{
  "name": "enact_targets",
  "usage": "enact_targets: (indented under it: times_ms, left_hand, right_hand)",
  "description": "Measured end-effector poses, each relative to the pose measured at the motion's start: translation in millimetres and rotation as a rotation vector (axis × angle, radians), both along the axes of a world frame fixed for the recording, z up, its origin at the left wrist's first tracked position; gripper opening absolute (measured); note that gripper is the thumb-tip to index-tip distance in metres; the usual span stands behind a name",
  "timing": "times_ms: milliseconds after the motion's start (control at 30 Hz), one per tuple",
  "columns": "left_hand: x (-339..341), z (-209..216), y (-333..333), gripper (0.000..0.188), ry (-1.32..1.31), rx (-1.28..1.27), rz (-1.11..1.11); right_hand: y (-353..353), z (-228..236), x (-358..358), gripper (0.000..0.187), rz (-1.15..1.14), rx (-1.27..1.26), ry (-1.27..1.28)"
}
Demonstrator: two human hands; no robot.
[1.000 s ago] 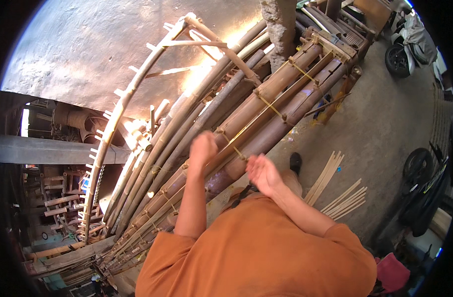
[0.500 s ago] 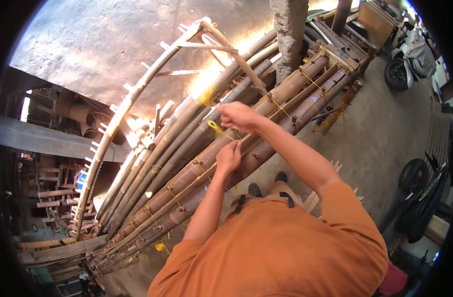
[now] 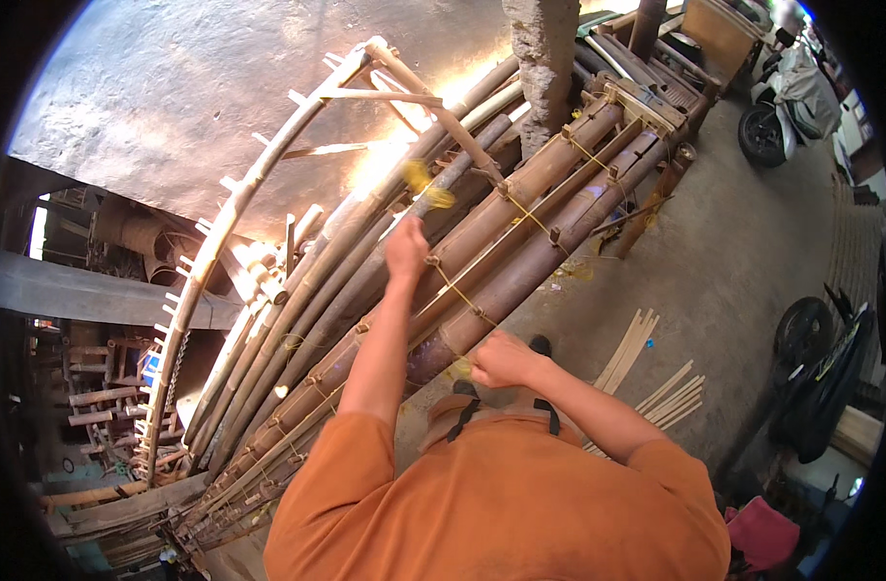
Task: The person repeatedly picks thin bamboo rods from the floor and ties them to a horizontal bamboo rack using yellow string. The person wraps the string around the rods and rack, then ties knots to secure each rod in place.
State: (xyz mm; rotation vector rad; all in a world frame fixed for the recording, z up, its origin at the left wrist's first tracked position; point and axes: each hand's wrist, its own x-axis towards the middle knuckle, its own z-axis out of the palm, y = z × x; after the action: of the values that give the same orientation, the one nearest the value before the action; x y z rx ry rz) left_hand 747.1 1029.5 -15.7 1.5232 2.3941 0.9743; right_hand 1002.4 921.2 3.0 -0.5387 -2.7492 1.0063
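Observation:
Two long, thick brown bamboo poles run diagonally before me, a far pole (image 3: pixel 549 174) and a near pole (image 3: pixel 511 292). Short wooden pegs stick up from both. A thin yellow cord (image 3: pixel 455 289) crosses the poles, looking taut between my hands. Beyond the far pole, my left hand (image 3: pixel 405 254) is closed in a fist at the cord's far end. Just above that fist is a blurred yellow bundle of cord (image 3: pixel 440 198). On the near side, close to my body, my right hand (image 3: pixel 508 361) is closed on the cord's other end. My fingers hide both grips.
Loose bamboo poles (image 3: pixel 307 286) lie behind, beside a curved bamboo frame with pegs (image 3: pixel 232 208). A rough concrete post (image 3: pixel 542 73) stands at the far side. Split bamboo strips (image 3: pixel 629 349) lie on the floor to the right. A covered motorcycle (image 3: pixel 796 107) is parked farther right.
My left hand has moved away to the far side of the poles; my right hand has come back to the near side. The cord now stretches across both poles between them.

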Motion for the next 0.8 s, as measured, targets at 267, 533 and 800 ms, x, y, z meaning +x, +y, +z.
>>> enact_targets:
  times_ms: [267, 533, 800]
  left_hand:
    - [-44.0, 56.2, -89.4, 0.035, -0.009, -0.221, -0.241]
    - [-53.9, 2.2, -255.5, 0.031, -0.347, -0.145, -0.311]
    - [-35.3, 44.5, -243.5, 0.034, -0.199, -0.345, -0.145]
  right_hand:
    - [-115.5, -15.9, -64.2, 0.033, -0.145, -1.049, 0.243]
    - [-127.3, 59.1, -195.1, 0.023, -0.742, -1.459, 1.307]
    - [9.1, 37.8, -228.2, 0.037, -0.307, -0.180, 0.028]
